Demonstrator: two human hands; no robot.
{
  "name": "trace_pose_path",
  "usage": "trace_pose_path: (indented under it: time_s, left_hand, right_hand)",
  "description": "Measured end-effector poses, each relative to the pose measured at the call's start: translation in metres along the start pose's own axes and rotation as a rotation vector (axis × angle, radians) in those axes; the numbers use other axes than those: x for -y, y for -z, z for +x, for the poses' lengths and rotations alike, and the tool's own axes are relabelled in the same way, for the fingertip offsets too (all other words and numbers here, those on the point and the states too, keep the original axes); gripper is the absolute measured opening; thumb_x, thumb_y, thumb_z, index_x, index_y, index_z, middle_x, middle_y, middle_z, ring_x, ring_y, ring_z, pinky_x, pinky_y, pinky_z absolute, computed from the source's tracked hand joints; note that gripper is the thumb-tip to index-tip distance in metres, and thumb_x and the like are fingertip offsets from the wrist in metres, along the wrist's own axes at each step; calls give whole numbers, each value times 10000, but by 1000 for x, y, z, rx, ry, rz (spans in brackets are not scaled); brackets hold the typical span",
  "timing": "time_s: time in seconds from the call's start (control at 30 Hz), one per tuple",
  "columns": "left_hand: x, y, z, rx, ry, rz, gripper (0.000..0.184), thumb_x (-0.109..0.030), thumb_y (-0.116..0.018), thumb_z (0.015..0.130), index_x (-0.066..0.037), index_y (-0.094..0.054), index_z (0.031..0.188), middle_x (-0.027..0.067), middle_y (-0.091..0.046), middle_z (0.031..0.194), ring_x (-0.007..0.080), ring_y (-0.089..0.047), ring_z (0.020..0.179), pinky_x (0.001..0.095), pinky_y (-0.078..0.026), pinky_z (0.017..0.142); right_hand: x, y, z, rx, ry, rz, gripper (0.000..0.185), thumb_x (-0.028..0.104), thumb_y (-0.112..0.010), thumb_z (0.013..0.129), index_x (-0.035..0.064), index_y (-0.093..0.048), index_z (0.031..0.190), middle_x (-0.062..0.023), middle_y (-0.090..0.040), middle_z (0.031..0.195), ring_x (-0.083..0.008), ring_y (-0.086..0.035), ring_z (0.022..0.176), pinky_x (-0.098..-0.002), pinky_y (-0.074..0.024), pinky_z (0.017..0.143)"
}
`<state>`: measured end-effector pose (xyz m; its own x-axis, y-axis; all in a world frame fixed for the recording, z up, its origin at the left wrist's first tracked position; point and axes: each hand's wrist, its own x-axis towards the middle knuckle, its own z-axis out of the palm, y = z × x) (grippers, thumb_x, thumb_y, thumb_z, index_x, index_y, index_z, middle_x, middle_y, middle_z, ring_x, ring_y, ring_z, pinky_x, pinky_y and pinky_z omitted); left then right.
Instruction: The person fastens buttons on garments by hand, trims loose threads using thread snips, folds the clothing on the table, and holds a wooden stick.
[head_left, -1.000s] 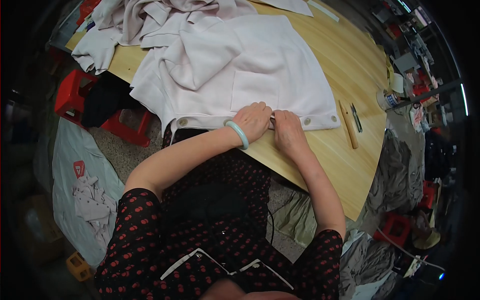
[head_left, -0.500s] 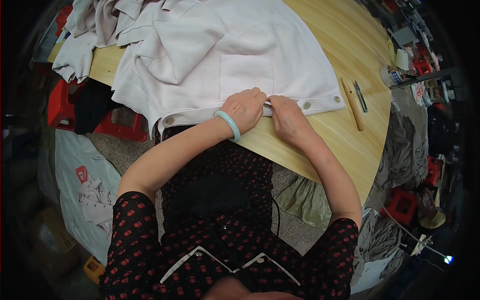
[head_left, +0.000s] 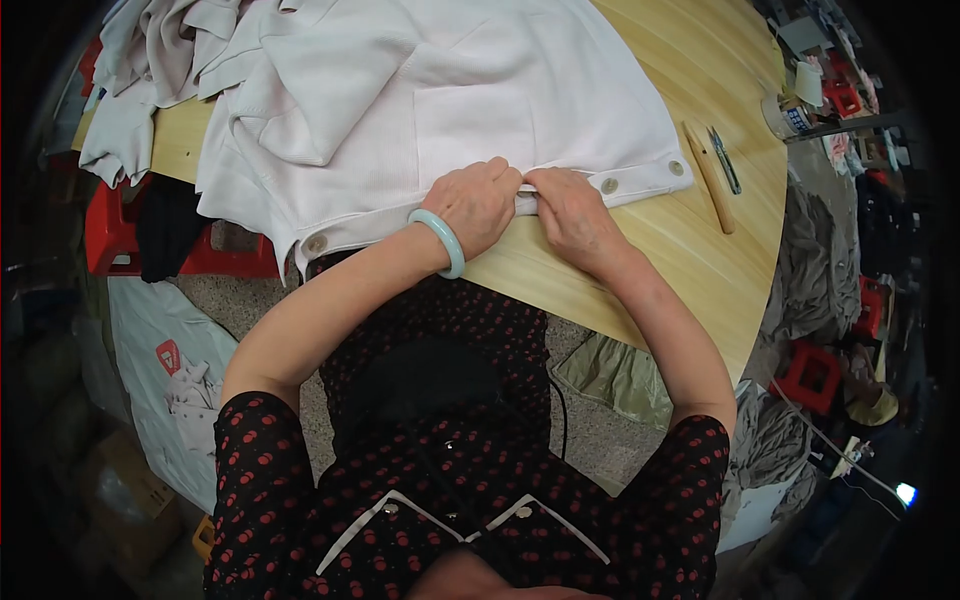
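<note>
While the pale knit cardigan (head_left: 470, 135) is lying across the bench (head_left: 665, 240), my left hand (head_left: 472, 205) and right hand (head_left: 578, 215) are pinching its button band (head_left: 365, 229), fingers (head_left: 550, 180) clamped on it; three buttons (head_left: 610, 185) are showing; work done or left beneath my grip is escaping verification.

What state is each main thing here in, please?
Garment, spread with folds on the table
Left hand, closed on the garment's band
Right hand, closed on the same band
Snips, lying on the table; open or shut unclear
Stick, lying beside the snips
Bangle, worn
Lamp, lit
</note>
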<state>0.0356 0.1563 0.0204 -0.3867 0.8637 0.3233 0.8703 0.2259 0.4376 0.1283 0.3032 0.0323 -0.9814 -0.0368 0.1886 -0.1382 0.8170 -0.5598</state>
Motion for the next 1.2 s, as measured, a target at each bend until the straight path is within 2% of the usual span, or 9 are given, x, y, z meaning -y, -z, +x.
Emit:
trace_pose_path:
  time_s: [0.23,0.33,0.43,0.63,0.73,0.83,1.2]
  left_hand:
    - [-1,2,-1,49,0,10,97,-51,-521,733,-31,-466,810,112,-473,735,286,-520,698,384,-436,602]
    - [-1,2,0,72,28,7,98,-50,-513,739,-32,-469,825,118,-481,750,297,-521,709,390,-433,609]
    - [0,4,1,63,27,-6,83,-103,-512,757,-38,-472,789,118,-509,760,293,-544,725,396,-453,622]
    - [0,6,2,99,52,-4,94,-104,-517,752,-39,-472,802,118,-507,766,298,-542,728,396,-449,625]
    - [0,7,3,105,55,-7,102,-105,-528,744,-41,-471,798,113,-505,760,293,-544,714,389,-451,617]
    - [1,8,3,137,23,-12,112,-42,-507,732,-34,-479,840,121,-500,764,298,-535,712,385,-437,593]
    - [10,11,7,211,-116,-67,178,-23,-561,660,-11,-471,814,118,-470,744,283,-524,673,365,-442,577]
  right_hand:
    - [-6,-1,-2,-31,55,22,228,-28,-476,750,-17,-529,972,-173,-577,910,-329,-543,889,-402,-418,793]
    - [-7,-7,0,-169,126,100,122,-27,-435,744,11,-505,837,-175,-535,745,-355,-515,757,-433,-390,691]
    - [-8,-4,0,-121,105,122,90,-1,-440,771,5,-506,832,-173,-538,743,-360,-516,760,-432,-390,692]
    - [-7,5,-1,-42,146,122,84,52,-456,810,6,-501,863,-167,-537,749,-349,-521,761,-420,-387,694]
    - [-11,2,-3,-22,153,90,90,56,-464,808,21,-497,884,-148,-527,732,-329,-526,748,-399,-380,697]
    - [-13,2,-2,34,114,78,94,49,-473,803,30,-497,891,-124,-519,719,-305,-530,737,-375,-374,702]
    - [-13,7,0,58,120,131,124,12,-492,768,32,-509,889,-92,-537,749,-267,-531,741,-360,-376,719]
